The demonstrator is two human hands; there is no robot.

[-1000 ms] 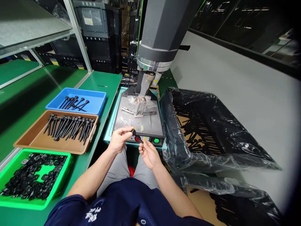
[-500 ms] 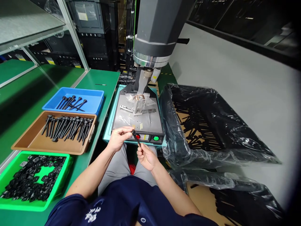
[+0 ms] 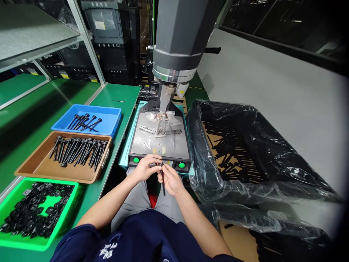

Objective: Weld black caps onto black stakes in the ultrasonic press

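Note:
My left hand point(image 3: 147, 168) is closed, thumb and fingers pinched at the upper end of a long black screw point(image 3: 164, 187). My right hand point(image 3: 171, 180) wraps its fingers around the same screw just below, so both hands meet on it. The threaded shaft points down toward my lap, its lower end showing beneath the fingers. Fingertips mostly hide the screw's head. Both hands are in front of the control panel of a press, whose metal base plate point(image 3: 144, 145) carries a clear fixture point(image 3: 163, 123) under the machine head point(image 3: 176, 40).
On the green bench at left stand a blue tray point(image 3: 113, 122) and a brown tray point(image 3: 32, 160), both with black screws, and a green tray point(image 3: 77, 196) of small black parts. Plastic-lined boxes point(image 3: 283, 145) of black screws stand at right. Green buttons point(image 3: 181, 165) sit on the press front.
My hands have come together and slightly lower. The screw has turned from slanting between them to nearly upright, and my right hand has moved up along its shaft.

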